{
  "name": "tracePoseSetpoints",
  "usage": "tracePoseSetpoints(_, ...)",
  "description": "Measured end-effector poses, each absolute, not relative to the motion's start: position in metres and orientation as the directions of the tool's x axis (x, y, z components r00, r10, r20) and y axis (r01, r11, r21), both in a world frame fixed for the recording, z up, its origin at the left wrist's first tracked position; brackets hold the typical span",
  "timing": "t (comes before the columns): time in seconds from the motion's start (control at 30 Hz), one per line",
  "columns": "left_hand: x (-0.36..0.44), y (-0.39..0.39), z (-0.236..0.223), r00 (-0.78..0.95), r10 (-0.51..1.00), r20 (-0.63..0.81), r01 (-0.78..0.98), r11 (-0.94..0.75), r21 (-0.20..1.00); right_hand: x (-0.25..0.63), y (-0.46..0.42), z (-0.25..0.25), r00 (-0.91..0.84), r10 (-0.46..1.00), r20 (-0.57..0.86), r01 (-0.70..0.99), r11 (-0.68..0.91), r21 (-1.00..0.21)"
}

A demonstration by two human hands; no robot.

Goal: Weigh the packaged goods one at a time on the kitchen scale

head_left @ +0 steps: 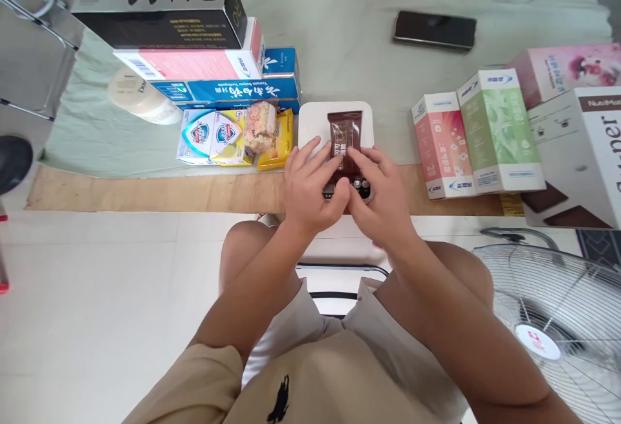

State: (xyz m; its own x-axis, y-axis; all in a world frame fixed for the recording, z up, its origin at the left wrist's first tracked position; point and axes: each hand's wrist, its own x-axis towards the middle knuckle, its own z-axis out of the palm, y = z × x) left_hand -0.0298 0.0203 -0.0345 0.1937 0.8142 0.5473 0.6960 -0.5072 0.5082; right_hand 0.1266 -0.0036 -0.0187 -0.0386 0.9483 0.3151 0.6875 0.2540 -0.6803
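A dark brown snack packet lies on a small white scale at the table's front edge, its lower part partly behind my fingers. My left hand rests over the scale's left side, fingers spread, fingertips at the packet's left edge. From the other side, my right hand reaches in with fingers stretched and apart, its index fingertip touching the packet's right part. Both thumbs are close together below the packet. Left of the scale are a yellow packet, a clear-wrapped crunchy snack bar and Safeguard soap boxes.
Toothpaste boxes, a pink-and-white box, a black-and-grey box and a white bottle stand left. Right are red and green cartons and a large box. A phone lies behind; a fan stands below.
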Motion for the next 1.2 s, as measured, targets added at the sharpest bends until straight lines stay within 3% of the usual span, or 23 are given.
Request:
tracePoseSetpoints(0.17,-0.029,0.015,-0.031,0.317,0.741,0.592,0.579,-0.645,0.498,0.139,0.0,-0.015,0.162,0.946,0.281,0.537,0.155,-0.829)
tracePoseSetpoints(0.27,-0.027,0.014,-0.028,0.323,0.743,0.586,0.575,-0.646,0.502,0.153,0.009,-0.015,0.282,0.884,0.372,0.599,0.141,-0.788)
tracePoseSetpoints(0.37,-0.028,0.018,-0.026,0.221,0.745,0.63,0.599,-0.613,0.515,0.166,0.019,-0.021,0.331,0.825,0.458,0.696,0.114,-0.709)
tracePoseSetpoints(0.5,-0.032,0.023,-0.027,0.148,0.748,0.647,0.592,-0.591,0.547,0.174,0.029,-0.035,0.338,0.85,0.404,0.724,0.04,-0.689)
tracePoseSetpoints(0.67,-0.032,0.022,-0.028,0.144,0.777,0.612,0.607,-0.558,0.566,0.167,0.032,-0.042,0.278,0.926,0.254,0.704,-0.017,-0.71)
tracePoseSetpoints(0.83,-0.045,0.019,-0.027,0.091,0.746,0.659,0.595,-0.572,0.565,0.147,0.03,-0.023,0.197,0.893,0.406,0.76,0.122,-0.638)
tracePoseSetpoints(1.0,-0.083,0.021,-0.03,-0.059,0.786,0.615,0.65,-0.437,0.621,0.097,0.025,-0.003,-0.05,0.864,0.502,0.696,0.39,-0.603)
tracePoseSetpoints(1.07,-0.097,0.024,-0.033,-0.126,0.811,0.571,0.683,-0.346,0.643,0.071,0.024,-0.002,-0.145,0.877,0.459,0.678,0.426,-0.6)
tracePoseSetpoints(1.2,-0.113,0.033,-0.042,-0.2,0.869,0.453,0.714,-0.187,0.674,0.033,0.026,-0.006,-0.216,0.929,0.299,0.785,0.347,-0.513)
